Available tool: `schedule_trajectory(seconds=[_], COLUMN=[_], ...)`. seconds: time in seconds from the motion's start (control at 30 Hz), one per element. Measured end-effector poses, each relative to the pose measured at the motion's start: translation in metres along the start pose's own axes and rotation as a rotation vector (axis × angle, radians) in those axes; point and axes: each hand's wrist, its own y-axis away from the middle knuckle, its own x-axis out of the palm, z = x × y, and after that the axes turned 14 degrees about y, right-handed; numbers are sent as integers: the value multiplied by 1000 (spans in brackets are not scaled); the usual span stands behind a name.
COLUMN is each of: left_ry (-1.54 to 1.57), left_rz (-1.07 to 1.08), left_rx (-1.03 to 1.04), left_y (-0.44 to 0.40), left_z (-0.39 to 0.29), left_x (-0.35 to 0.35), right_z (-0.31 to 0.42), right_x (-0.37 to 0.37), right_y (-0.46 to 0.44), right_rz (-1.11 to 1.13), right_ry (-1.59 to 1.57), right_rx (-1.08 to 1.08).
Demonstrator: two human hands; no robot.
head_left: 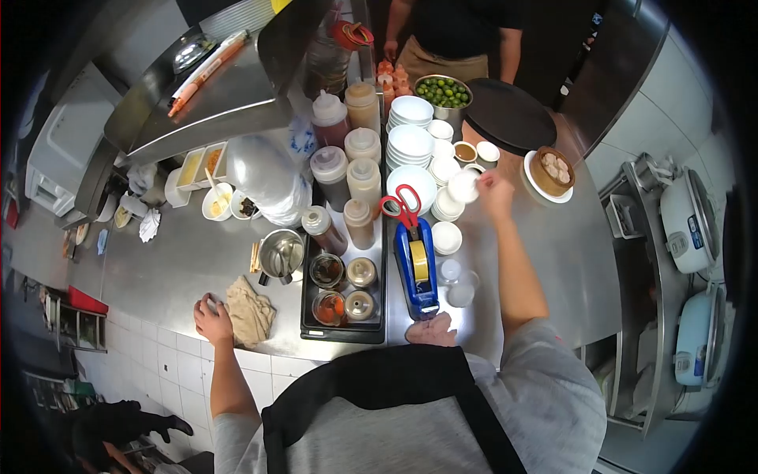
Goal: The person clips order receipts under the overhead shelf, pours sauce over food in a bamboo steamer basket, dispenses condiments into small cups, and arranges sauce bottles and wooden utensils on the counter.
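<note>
My right hand is closed on the rim of a small white sauce dish, above a stack of similar dishes. Close by are a dish of brown sauce and more small white dishes. My left hand rests at the counter's front edge with its fingers loosely apart. A small dark patch shows between thumb and fingers, too unclear to name. Just right of that hand lies a crumpled beige cloth.
A black tray holds squeeze bottles and jars. Beside it stands a blue tape dispenser with red scissors. Dumplings fill a bamboo steamer at right. A metal pot stands left; another person stands opposite.
</note>
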Motion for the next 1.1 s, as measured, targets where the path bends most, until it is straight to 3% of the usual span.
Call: schedule_trajectory(seconds=[0.1,0.2,0.23,0.37,0.47,0.57,0.6,0.73,0.83,0.87,0.9,0.97,1.0,1.03,1.07,1.1], left_ry=[-6,-10,-8,6,15,20,23,34,-10,-6,1,25,19,13,6,10], left_rz=[2,7,5,-8,-8,-9,-9,8,-15,-16,-19,3,0,-4,-7,-7], left_rx=[5,20,24,4,2,1,7,48,75,73,69,37,30,26,26,24], left_y=[-1,-4,-4,1,0,1,1,-2,-4,-3,-3,-2,0,1,-1,-2], left_z=[4,4,5,2,-1,-3,-1,5,16,19,18,8,5,4,2,0], left_x=[2,3,4,0,0,-2,-2,2,8,7,7,4,3,3,2,1], right_z=[-76,-101,-105,-110,-108,-109,-123,-236,-176,-159,-137,-58,-26,-8,42,109], right_x=[11,4,2,23,26,27,31,91,60,55,49,32,30,50,51,23], right_y=[-27,-28,-28,-37,-46,-47,-47,-54,-52,-54,-59,-66,-82,-108,-116,-106], right_rz=[-210,-200,-138,-14,62,-166,-183,18,292,259,89,-406,-378,-277,-38,256], right_ry=[-191,-343,-255,-381,-211,297,326,-127,434,613,672,393,233,-171,-434,-462], right_rx=[257,715,807,992,914,719,711,785,696,623,547,351,112,-35,-92,-129])
